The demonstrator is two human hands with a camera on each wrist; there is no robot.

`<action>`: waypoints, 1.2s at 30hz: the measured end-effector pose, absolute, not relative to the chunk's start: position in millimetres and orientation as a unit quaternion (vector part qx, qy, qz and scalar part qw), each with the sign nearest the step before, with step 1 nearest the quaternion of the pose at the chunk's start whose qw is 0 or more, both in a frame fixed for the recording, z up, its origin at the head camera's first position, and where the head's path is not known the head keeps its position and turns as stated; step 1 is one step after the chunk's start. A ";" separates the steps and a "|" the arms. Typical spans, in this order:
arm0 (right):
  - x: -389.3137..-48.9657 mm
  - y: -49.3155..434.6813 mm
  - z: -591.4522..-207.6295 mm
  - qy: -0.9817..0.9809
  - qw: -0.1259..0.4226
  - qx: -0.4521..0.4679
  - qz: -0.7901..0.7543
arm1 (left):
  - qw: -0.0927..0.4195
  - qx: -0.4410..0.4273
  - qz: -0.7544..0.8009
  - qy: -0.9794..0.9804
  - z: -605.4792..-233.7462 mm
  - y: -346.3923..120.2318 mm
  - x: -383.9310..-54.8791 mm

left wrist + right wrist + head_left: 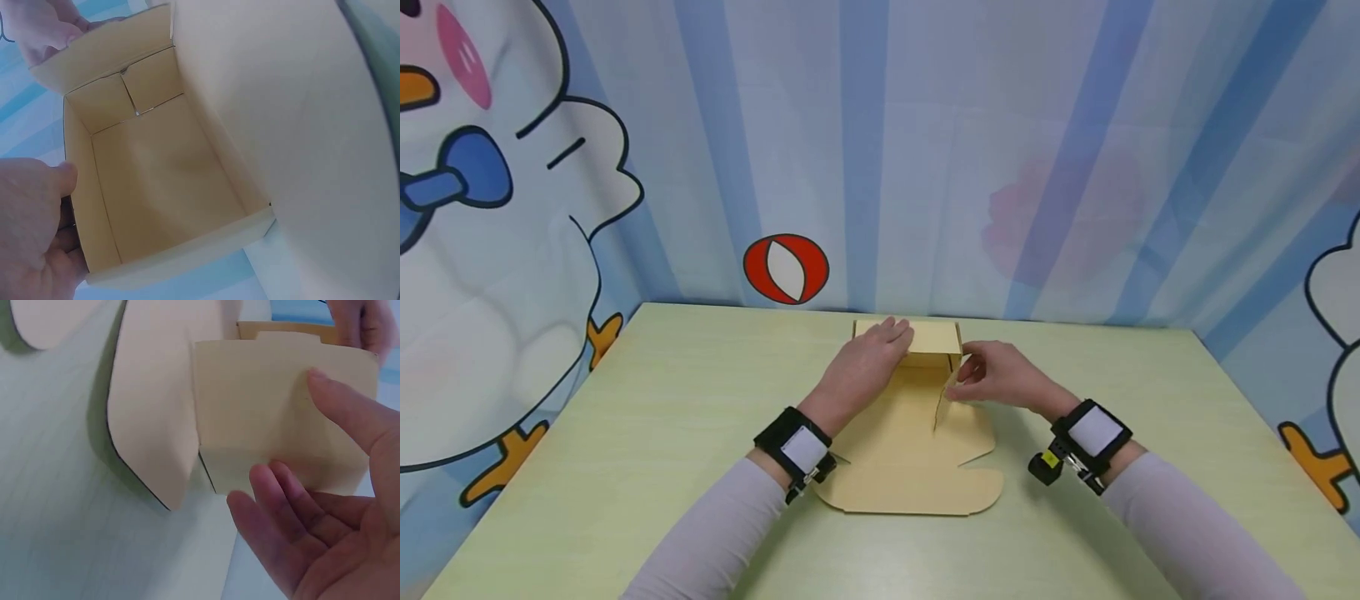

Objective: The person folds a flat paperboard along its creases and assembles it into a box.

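Observation:
A partly folded cardboard box [934,337] stands toward the back of the table, its flat lid part [910,490] spread out in front. My left hand [867,360] grips the box's edge; in the left wrist view the thumb lies over the rim of a wall, with the fingers behind it. On the other side, my right hand [1006,377] holds a side flap [256,394] that sticks out at an angle from the box. Its thumb lies on the flap's face, while the other fingers curl by the panel below. The box's inside [162,181] holds nothing visible.
The pale table [700,433] reaches back to a striped blue curtain [910,150] with cartoon figures. Cut slots and rounded tabs line the lid's sides, with one tab [985,487] at the front right.

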State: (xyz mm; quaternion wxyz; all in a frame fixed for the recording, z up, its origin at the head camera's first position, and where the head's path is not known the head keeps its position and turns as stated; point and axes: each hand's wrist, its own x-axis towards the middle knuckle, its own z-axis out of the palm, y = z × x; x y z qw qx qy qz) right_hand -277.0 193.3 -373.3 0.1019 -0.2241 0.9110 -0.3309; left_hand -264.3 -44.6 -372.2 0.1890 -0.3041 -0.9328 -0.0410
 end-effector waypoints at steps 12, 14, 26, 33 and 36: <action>-277.3 175.8 -383.1 0.943 0.002 -0.180 -0.282 | 0.184 -0.305 -0.036 -0.934 -370.6 -44.2 -263.7; -278.7 173.5 -384.7 0.945 -0.013 -0.173 -0.276 | 0.184 -0.305 -0.034 -0.934 -370.7 -44.6 -263.8; -282.6 162.8 -391.8 0.951 -0.077 -0.146 -0.261 | 0.192 -0.314 -0.029 -0.929 -371.1 -45.8 -264.1; -282.8 159.9 -394.2 0.944 -0.127 -0.161 -0.259 | 0.188 -0.310 -0.037 -0.931 -371.1 -45.1 -263.6; -283.6 159.3 -394.3 0.944 -0.131 -0.161 -0.258 | 0.188 -0.308 -0.046 -0.931 -371.0 -44.7 -264.0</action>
